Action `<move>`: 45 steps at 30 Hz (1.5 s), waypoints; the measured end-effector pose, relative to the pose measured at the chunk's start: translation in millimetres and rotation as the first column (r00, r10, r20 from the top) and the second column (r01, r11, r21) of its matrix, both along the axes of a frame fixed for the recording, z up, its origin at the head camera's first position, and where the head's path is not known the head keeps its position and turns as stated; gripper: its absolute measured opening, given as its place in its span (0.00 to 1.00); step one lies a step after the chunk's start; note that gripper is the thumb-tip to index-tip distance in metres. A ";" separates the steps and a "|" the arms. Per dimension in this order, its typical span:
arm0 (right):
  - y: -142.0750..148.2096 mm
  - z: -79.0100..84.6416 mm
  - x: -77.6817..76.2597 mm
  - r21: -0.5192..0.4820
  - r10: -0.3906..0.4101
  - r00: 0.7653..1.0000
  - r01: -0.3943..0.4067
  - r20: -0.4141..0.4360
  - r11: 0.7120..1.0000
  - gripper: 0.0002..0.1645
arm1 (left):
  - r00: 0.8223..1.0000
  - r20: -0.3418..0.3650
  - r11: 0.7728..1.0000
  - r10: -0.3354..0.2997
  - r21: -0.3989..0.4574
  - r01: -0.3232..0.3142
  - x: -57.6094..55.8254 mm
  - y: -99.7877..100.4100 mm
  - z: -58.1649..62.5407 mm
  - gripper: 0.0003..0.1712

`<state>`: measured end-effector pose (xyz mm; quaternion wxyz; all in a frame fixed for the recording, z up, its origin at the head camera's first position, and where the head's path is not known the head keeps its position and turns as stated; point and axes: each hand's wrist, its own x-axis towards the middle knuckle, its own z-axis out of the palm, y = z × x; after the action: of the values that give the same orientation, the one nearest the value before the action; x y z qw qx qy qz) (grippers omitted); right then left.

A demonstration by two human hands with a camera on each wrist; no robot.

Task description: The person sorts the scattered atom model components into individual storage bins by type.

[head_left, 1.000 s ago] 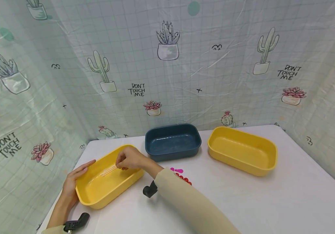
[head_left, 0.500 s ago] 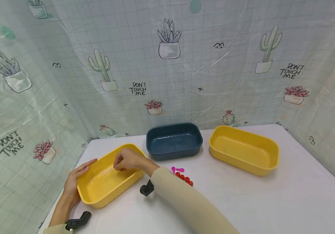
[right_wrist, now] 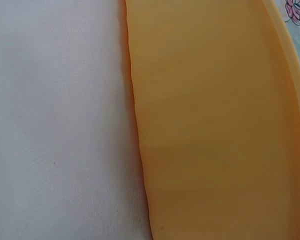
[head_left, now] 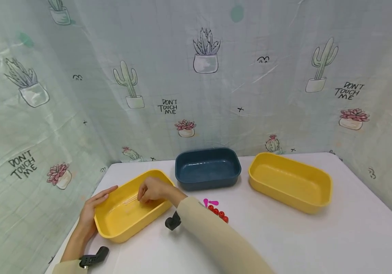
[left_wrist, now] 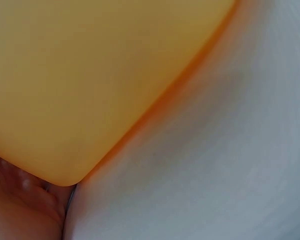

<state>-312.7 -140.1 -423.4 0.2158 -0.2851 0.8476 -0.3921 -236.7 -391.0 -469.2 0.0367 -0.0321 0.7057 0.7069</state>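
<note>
My left hand (head_left: pixel 91 213) lies along the left outer wall of a yellow bin (head_left: pixel 132 227), fingers stretched out by its rim. In the left wrist view the bin's wall (left_wrist: pixel 90 80) stands over part of that hand (left_wrist: pixel 20 200). Inside the bin my right hand (head_left: pixel 154 190) reaches down with curled fingers and pinches the end of thin pale sticks (head_left: pixel 129 200) lying on the bin's floor. The fingertips are partly hidden. Only the bin's outer wall (right_wrist: pixel 210 125) and the table show in the right wrist view, not the right hand.
A dark blue bin (head_left: pixel 207 183) stands at the back middle, and a second yellow bin (head_left: pixel 289 196) to its right. Pink spoon-shaped pieces (head_left: pixel 213 203) and several red beads (head_left: pixel 221 214) lie near the right sleeve (head_left: pixel 213 232). A patterned cloth (head_left: pixel 240 87) hangs behind the white table (head_left: pixel 305 243).
The right hand has shifted slightly left along the sticks inside the bin. The left hand keeps its place; the head view has drifted a little.
</note>
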 end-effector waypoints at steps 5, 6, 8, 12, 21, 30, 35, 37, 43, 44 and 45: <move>1.1 -6.4 2.2 -0.002 -0.004 1.000 0.004 0.023 1.000 0.03 | 1.000 0.005 1.000 -0.010 0.013 0.010 0.8 -0.5 -4.1 0.29; 0.8 -6.3 2.2 -0.005 -0.011 1.000 0.012 0.026 1.000 0.03 | 1.000 -0.002 1.000 -0.015 0.028 0.015 0.6 -1.1 -4.5 0.28; -0.3 -6.4 1.1 0.000 -0.035 0.999 0.035 0.027 0.999 0.04 | 1.000 -0.015 0.998 -0.023 0.056 0.024 0.2 -2.4 -4.9 0.27; -3.0 -5.9 -1.4 0.025 -0.070 0.998 0.069 0.004 0.997 0.04 | 0.999 -0.026 0.996 -0.038 0.076 0.040 -0.3 -3.1 -3.6 0.27; -7.6 -6.6 -3.9 0.077 -0.152 0.988 0.155 -0.040 0.985 0.05 | 1.000 -0.015 0.998 -0.017 0.060 0.018 -1.9 -0.4 -0.4 0.28; -10.2 -8.4 -4.3 0.072 -0.183 0.983 0.184 -0.032 0.980 0.03 | 0.999 -0.028 0.996 -0.029 0.087 0.031 -2.1 -2.1 -1.7 0.28; -10.8 -8.9 -3.1 0.067 -0.198 0.979 0.200 -0.041 0.977 0.07 | 0.999 -0.024 0.995 -0.038 0.087 0.040 -1.6 -2.5 -2.6 0.28; -10.9 -8.5 -2.8 0.072 -0.204 0.978 0.207 -0.044 0.976 0.08 | 0.999 -0.025 0.996 -0.030 0.077 0.032 -1.5 -2.3 -2.7 0.28; -11.0 -7.2 -1.9 0.096 -0.214 0.976 0.216 -0.036 0.972 0.06 | 1.000 -0.024 0.998 -0.019 0.060 0.020 -1.0 -1.5 -1.8 0.29; -10.9 -7.0 -1.8 0.099 -0.213 0.976 0.216 -0.040 0.971 0.06 | 1.000 -0.024 0.998 -0.019 0.061 0.020 -1.0 -1.3 -1.6 0.29; -10.8 -6.9 -1.6 0.100 -0.213 0.976 0.217 -0.043 0.971 0.06 | 0.999 -0.026 0.998 -0.019 0.060 0.021 -1.1 -1.4 -1.7 0.29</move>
<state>-314.4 -150.9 -430.2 0.1732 -0.1862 0.8961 -0.3637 -237.8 -392.4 -470.9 0.0357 -0.0148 0.6846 0.7279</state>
